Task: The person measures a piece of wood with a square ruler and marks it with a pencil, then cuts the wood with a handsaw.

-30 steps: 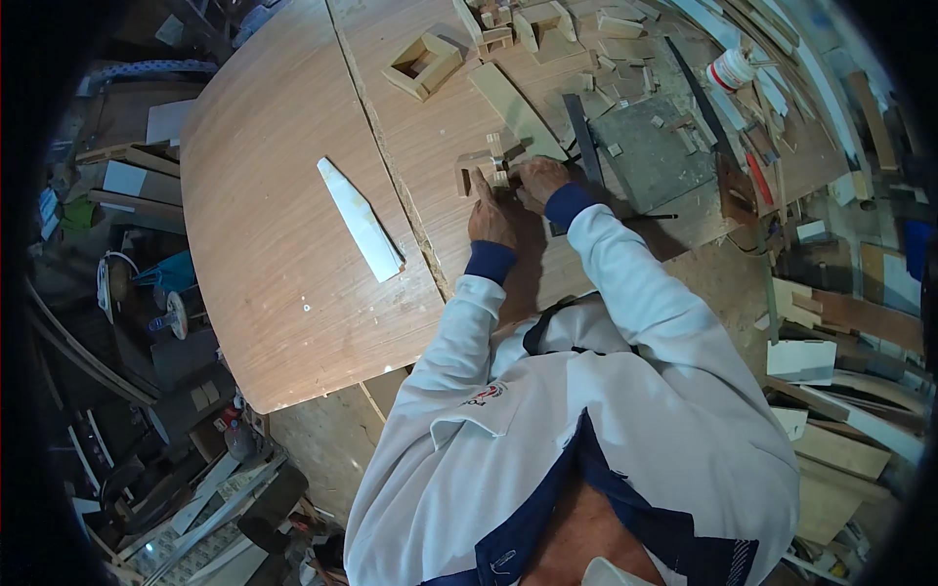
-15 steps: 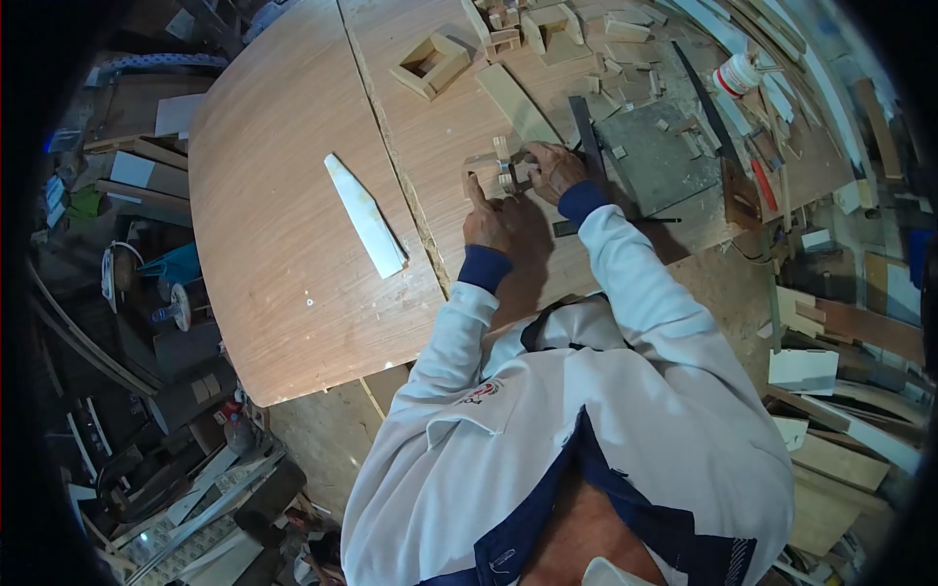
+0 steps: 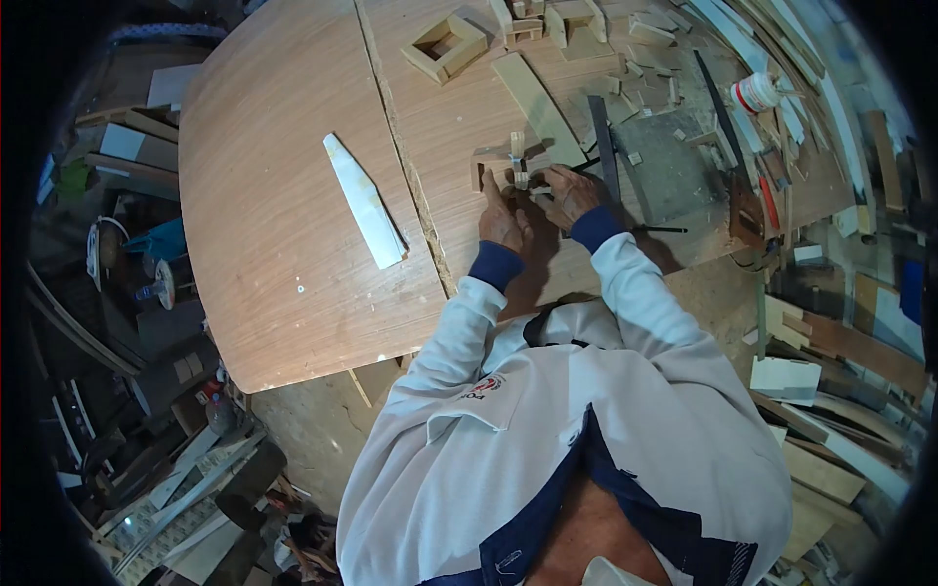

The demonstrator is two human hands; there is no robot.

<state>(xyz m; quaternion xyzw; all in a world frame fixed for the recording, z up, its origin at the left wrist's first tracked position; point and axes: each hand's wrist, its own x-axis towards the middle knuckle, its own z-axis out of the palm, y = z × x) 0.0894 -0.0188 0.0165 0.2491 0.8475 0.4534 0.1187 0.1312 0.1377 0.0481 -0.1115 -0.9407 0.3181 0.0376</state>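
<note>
Pinching or merely touching, I can't tell: left hand and right hand both crowd one small wooden assembly at upper centre. One white strip lies left of centre, one white bottle upper right.

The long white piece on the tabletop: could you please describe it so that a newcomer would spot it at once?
On the big brown tabletop, find the rough seam. Left of it, across from the left hand, lies the long white piece. Its white colour and narrow far end set it apart from the wooden pieces at that hand.
</note>
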